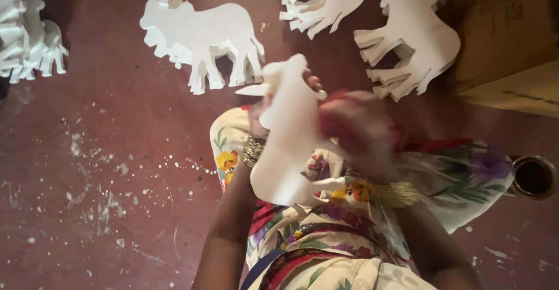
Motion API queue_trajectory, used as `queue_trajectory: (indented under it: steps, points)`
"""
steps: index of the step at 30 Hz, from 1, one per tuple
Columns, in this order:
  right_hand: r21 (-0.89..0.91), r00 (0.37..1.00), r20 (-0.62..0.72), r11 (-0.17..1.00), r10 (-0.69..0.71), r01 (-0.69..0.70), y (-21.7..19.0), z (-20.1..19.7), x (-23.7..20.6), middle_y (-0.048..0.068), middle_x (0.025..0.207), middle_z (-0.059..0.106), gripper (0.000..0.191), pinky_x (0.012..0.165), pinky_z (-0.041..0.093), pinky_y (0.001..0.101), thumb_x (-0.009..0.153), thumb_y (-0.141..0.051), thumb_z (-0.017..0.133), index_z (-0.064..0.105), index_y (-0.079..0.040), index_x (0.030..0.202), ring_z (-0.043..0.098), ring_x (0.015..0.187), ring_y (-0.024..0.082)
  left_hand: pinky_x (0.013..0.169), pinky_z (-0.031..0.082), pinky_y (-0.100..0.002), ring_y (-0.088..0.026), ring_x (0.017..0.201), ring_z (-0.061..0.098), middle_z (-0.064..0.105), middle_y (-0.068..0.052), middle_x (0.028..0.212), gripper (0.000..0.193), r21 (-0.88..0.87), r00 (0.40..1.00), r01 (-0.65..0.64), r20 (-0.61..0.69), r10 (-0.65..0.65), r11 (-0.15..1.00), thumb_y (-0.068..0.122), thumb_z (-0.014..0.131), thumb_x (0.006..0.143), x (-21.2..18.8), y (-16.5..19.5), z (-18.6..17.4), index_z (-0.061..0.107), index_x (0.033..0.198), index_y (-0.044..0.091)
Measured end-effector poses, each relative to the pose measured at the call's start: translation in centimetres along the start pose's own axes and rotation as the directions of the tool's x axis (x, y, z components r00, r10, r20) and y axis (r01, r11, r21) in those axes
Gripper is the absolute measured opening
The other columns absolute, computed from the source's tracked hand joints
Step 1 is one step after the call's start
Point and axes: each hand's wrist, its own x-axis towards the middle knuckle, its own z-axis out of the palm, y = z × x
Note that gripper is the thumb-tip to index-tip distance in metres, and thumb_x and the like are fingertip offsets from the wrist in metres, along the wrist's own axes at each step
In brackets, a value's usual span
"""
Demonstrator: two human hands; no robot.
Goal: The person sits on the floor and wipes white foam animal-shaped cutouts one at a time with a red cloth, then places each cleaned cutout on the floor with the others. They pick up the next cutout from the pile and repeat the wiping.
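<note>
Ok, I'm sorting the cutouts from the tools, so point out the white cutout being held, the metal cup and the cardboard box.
white cutout [288,133], head view, on its flat body.
metal cup [533,177], head view, on its dark opening.
cardboard box [512,28], head view, on its brown side.

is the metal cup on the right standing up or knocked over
Upright, it seems: the metal cup on the floor shows its round open mouth to the downward-looking camera, with a dark inside. Whether it holds anything, I cannot tell.

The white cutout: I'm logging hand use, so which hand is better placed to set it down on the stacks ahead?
Probably the left hand: it grips the cutout at its top edge, nearest the stacks. The right hand is motion-blurred, its grip unclear.
</note>
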Motion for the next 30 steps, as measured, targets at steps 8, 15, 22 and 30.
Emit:
queue_trajectory:
  steps: [8,15,22,30]
  points:
    - [-0.128,0.925,0.309,0.954,-0.22,0.27,3.7,1.9,-5.8,0.013,0.127,0.061,0.051,0.092,0.051,0.0465,0.076,-0.037,0.079,0.071,-0.018,0.122,0.062,0.111,0.033,0.123,0.039,-0.047,-0.034,0.145,0.047,0.05,-0.019,0.153,0.085,-0.054,0.996,0.0,-0.088,-0.005,0.999,0.035,0.07,0.096,-1.2,0.3,0.3,0.031,0.161,-0.003]
    - [-0.109,0.982,0.037,0.978,0.184,-0.179,4.6,-5.9,-6.5,0.011,0.126,0.066,0.039,0.106,0.051,0.042,0.086,-0.003,0.07,0.066,-0.008,0.125,0.063,0.12,0.03,0.112,0.05,-0.053,-0.036,0.136,0.056,0.054,-0.019,0.148,0.081,-0.088,0.994,0.067,0.096,-0.058,0.994,0.022,0.072,0.089,0.1,2.4,-1.7,0.036,0.157,0.0]
    - [0.153,0.823,-0.474,0.949,0.315,-0.275,0.9,-9.1,-3.6,0.007,0.136,0.061,0.044,0.116,0.052,0.0415,0.094,0.001,0.073,0.057,-0.008,0.135,0.061,0.128,0.025,0.101,0.062,-0.038,-0.03,0.114,0.076,0.078,-0.016,0.127,0.057,0.943,0.912,0.323,-0.334,-0.239,-0.083,0.028,0.072,0.087,0.5,3.5,-2.4,0.071,0.138,0.003]
    - [0.065,0.998,-0.008,0.996,0.061,-0.061,-3.8,-4.6,1.3,0.015,0.129,0.064,0.037,0.107,0.052,0.0401,0.09,-0.012,0.062,0.064,-0.003,0.126,0.064,0.124,0.032,0.13,0.027,-0.042,-0.034,0.158,0.035,0.041,-0.02,0.165,0.071,0.945,0.963,-0.093,0.166,-0.213,0.314,0.019,0.064,0.097,-3.2,-1.8,2.6,0.038,0.16,-0.001]
